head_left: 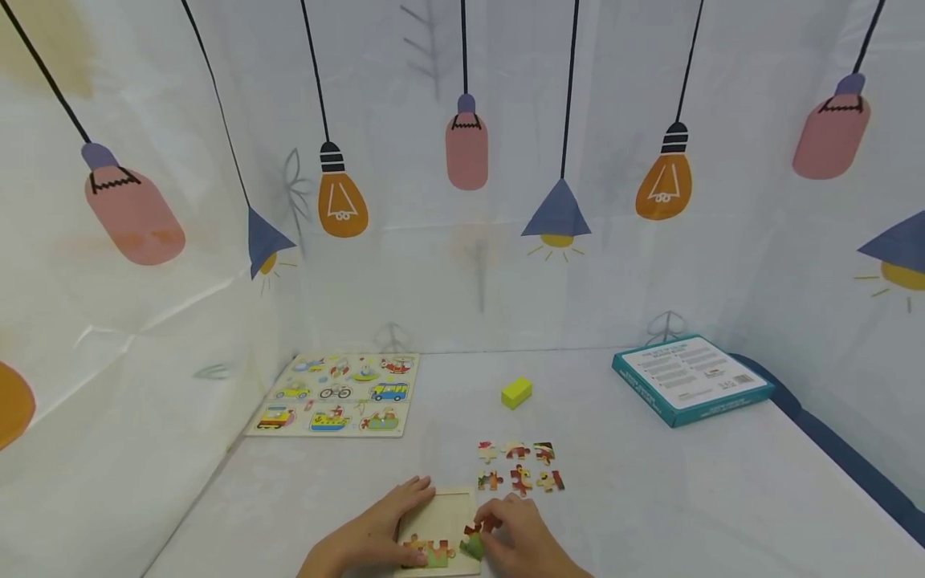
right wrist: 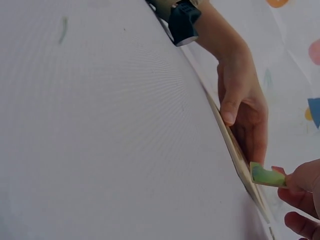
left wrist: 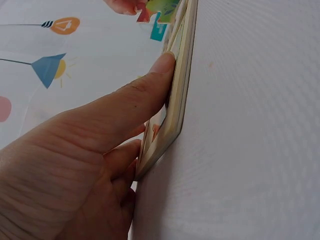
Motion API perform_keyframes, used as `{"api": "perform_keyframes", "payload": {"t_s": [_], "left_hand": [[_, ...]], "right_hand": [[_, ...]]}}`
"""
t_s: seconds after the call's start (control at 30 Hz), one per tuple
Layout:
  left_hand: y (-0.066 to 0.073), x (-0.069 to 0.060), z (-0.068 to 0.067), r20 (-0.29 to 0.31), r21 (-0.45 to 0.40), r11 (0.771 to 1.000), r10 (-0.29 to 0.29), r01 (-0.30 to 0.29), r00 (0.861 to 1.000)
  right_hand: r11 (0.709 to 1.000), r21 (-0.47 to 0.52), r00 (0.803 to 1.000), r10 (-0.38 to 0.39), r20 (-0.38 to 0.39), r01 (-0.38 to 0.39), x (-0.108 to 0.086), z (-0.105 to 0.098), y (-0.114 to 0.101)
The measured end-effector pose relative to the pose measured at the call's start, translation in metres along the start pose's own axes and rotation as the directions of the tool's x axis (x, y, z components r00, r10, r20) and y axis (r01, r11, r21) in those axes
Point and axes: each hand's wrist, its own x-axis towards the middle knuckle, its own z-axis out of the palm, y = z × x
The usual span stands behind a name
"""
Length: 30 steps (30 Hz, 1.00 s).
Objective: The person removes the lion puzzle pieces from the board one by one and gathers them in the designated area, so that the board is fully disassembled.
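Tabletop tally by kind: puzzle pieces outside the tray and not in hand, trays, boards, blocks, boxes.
Loose puzzle pieces: 6
Wooden tray: 1
Vehicle picture board: 1
Yellow block: 1
Teal and white box: 1
Total: 10

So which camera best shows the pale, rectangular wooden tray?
The head view looks down into the tray, showing its inside and colourful jigsaw pieces. Left wrist shows mainly its rim; right wrist, a thin edge.
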Motion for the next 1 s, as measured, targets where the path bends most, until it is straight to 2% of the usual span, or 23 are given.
{"api": "perform_keyframes", "payload": {"t_s": [0.07,0.23,0.33,0.63,0.87,1.0], "left_hand": [[0.000,-0.001,0.000,0.001,-0.001,1.000,0.009,-0.009,1.000],[0.000,0.001,-0.001,-0.015,0.030,0.999,0.025,-0.025,1.000],[0.001,0.002,-0.001,-0.022,0.042,0.999,0.027,-0.026,0.999],[0.004,0.001,0.000,-0.006,0.029,0.999,0.024,-0.023,1.000],[0.004,0.002,-0.001,-0.005,0.021,1.000,0.018,-0.018,1.000],[0.003,0.002,0.000,-0.006,0.027,0.999,0.017,-0.017,1.000]], "right_hand": [[1.000,0.007,1.000,0.005,0.000,-0.005,-0.001,-0.004,-0.001],[1.000,0.001,0.997,-0.021,-0.070,0.021,-0.002,-0.011,0.002],[1.000,0.011,0.996,-0.006,-0.088,0.007,-0.002,-0.016,0.004],[0.988,0.048,0.987,0.152,-0.048,-0.150,-0.010,-0.033,0.009],[0.983,0.031,0.982,0.184,-0.031,-0.183,-0.016,-0.047,0.020],[0.967,0.031,0.968,0.251,0.017,-0.252,-0.019,-0.056,0.026]]}}
